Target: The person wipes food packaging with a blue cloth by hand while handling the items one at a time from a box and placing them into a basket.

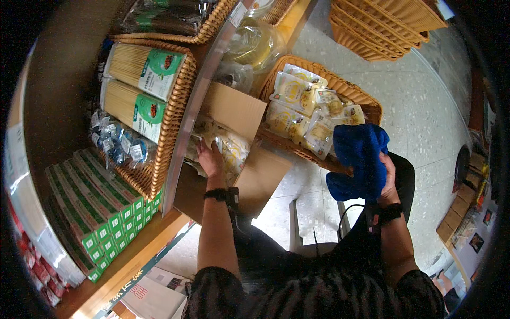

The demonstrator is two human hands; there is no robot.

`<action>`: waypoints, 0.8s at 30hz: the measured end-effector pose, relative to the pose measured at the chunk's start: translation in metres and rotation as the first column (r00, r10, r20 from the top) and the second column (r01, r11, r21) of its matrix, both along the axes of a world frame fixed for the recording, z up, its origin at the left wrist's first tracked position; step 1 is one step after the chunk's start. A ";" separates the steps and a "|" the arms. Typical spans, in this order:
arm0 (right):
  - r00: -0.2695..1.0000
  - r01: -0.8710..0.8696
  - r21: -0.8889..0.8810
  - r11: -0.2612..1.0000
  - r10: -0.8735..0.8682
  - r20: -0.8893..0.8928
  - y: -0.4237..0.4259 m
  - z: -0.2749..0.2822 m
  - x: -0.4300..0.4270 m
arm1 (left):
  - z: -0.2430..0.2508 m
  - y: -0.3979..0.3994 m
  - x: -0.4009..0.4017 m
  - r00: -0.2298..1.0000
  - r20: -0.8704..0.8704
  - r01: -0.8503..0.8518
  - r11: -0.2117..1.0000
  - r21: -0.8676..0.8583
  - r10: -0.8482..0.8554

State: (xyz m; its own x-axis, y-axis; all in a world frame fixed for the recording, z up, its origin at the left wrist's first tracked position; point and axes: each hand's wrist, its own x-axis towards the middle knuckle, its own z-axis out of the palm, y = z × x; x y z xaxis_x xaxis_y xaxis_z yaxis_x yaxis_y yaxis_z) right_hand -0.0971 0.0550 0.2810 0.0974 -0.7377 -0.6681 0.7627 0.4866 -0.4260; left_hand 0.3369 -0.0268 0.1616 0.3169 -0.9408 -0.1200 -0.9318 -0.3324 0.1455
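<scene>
My left hand reaches into an open cardboard box that holds pale plastic packets. Its thumb and fingers rest among clear packaging; whether they grip a packet cannot be made out. A crumpled blue cloth hangs from my right hand, which holds it by its right side. Beyond the cloth is a wicker basket filled with white and yellow sealed pouches. The cloth covers the basket's near right corner. Both wrists wear black bands.
At left, a shelf carries a wicker basket with packs of thin sticks, beside stacked green boxes. Stacked wicker baskets stand on the tiled floor. Below the shelf lies a white printed bag.
</scene>
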 end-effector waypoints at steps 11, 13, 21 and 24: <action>0.928 -0.339 -0.345 0.875 0.252 -0.273 0.039 0.066 0.089 | 0.191 0.108 -0.166 0.312 -0.934 -0.402 0.866 -0.298 -0.177; 0.728 -0.476 -0.647 0.596 -0.146 -0.670 0.054 0.090 0.113 | 0.202 0.128 -0.188 0.154 -0.946 -0.390 0.862 -0.324 -0.286; 0.647 -0.380 -0.610 0.695 -0.271 -0.713 0.065 0.117 0.089 | 0.258 0.183 -0.229 -0.070 -0.940 -0.397 0.874 -0.280 -0.333; 0.914 -0.285 -0.533 0.797 0.059 -0.400 0.066 0.112 0.069 | 0.279 0.201 -0.232 -0.109 -0.925 -0.387 0.873 -0.298 -0.364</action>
